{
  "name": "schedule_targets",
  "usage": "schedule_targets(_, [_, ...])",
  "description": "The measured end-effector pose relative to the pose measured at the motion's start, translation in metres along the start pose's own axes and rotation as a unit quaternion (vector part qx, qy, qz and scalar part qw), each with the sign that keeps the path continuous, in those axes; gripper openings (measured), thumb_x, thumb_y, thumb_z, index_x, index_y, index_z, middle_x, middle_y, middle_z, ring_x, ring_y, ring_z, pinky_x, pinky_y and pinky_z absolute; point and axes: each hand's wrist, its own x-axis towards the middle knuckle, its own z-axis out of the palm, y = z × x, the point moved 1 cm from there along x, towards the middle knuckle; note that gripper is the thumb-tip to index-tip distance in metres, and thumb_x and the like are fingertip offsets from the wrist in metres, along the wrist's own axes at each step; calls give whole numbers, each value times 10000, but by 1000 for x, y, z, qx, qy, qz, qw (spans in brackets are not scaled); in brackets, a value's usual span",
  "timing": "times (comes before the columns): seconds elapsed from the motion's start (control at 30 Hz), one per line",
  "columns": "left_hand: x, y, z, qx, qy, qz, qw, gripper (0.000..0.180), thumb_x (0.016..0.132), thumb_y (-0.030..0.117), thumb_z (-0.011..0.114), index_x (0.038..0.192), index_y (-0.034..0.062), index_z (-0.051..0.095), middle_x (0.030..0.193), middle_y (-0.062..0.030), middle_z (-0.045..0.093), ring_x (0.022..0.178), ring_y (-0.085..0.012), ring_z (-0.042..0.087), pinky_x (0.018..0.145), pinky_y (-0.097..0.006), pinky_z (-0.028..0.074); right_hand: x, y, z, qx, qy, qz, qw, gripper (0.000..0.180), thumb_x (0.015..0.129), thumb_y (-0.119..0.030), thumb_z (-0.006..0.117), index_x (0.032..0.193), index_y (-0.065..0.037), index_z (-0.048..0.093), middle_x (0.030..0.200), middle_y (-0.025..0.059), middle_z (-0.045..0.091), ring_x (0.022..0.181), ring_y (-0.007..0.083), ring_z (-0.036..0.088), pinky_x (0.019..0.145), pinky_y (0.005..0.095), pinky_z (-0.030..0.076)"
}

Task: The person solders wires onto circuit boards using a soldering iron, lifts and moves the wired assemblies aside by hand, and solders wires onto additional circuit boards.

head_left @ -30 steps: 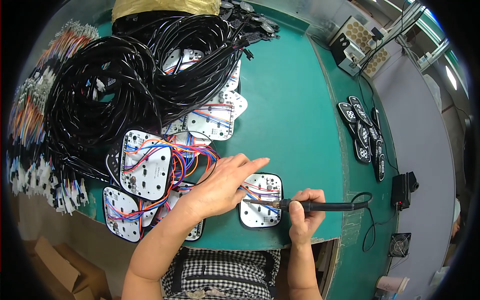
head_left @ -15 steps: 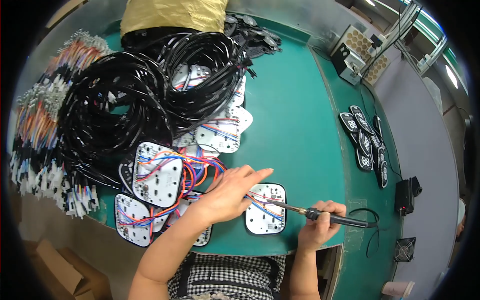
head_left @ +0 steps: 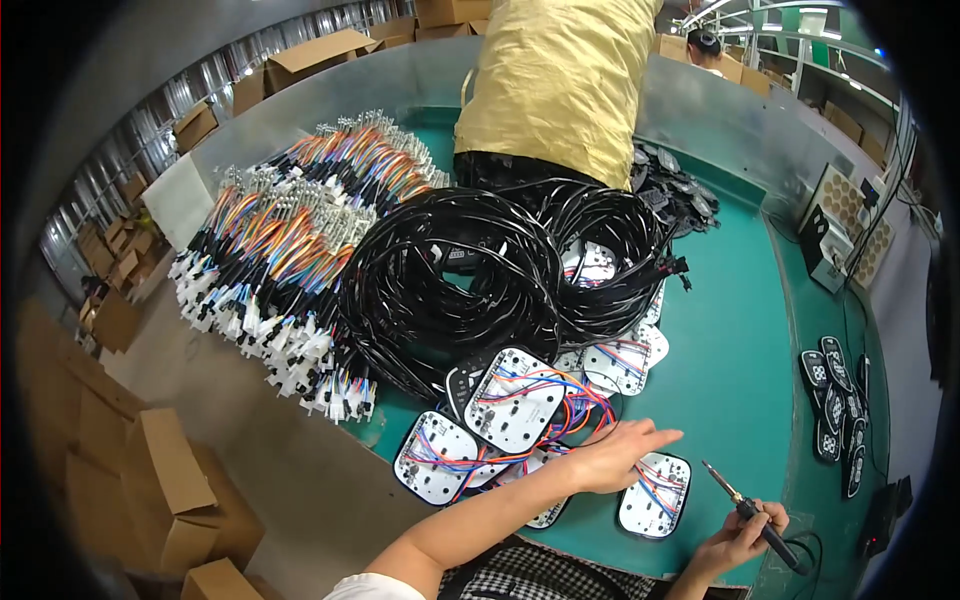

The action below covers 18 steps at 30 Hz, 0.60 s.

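Observation:
A white circuit board with a black rim (head_left: pixel 655 505) lies flat near the table's front edge, with several coloured wires (head_left: pixel 655 487) running across it. My left hand (head_left: pixel 612 458) reaches over the board's upper left corner, index finger stretched out, its other fingers closed on these wires. In my right hand (head_left: pixel 745 540) is a soldering iron (head_left: pixel 745 506), gripped by its black handle. Its tip points up and left, apart from the board. Beside my left forearm, more white boards (head_left: pixel 515 400) with red, blue and orange wires lie in a loose pile.
Large coils of black cable (head_left: pixel 470 290) sit behind the pile. Bundles of coloured wires with white connectors (head_left: pixel 300 250) spread at left. A yellow sack (head_left: pixel 560 90) stands at the back. Display panels (head_left: pixel 835 400) and a black box (head_left: pixel 888 515) are at right. Cardboard boxes (head_left: pixel 185 490) stand lower left.
The soldering iron has moved from over the board to its right, its tip lifted off the wires. My left hand stays by the board. The view has turned left and up.

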Motion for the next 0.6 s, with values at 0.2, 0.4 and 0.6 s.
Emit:
schedule_targets(0.2, [1,0,-2,11,-16,0,1000,755,678,-77,517,1374,155,340,1115,-120,454,1049,-329,459,913,-422,387,-2,-2,3,-35,35,9,999,234,953,-235,483,1112,-62,474,855,-6,497,669,16,447,513,125,325])
schedule_targets(0.4, [5,-8,-6,-6,-15,5,1000,752,678,-75,521,1374,148,344,1106,-120,454,1041,-330,459,906,-415,391,-1,3,8,-68,20,-3,997,325,941,-261,513,1181,-45,479,864,-15,508,679,0,449,497,111,318])
schedule_targets(0.6, [-1,-9,-1,5,3,25,1000,766,673,-26,584,1381,128,334,1024,-103,470,974,-288,477,879,-399,378,-5,0,6,-79,0,-7,997,393,924,-282,546,1211,-23,477,845,-21,505,630,-5,415,471,116,291])
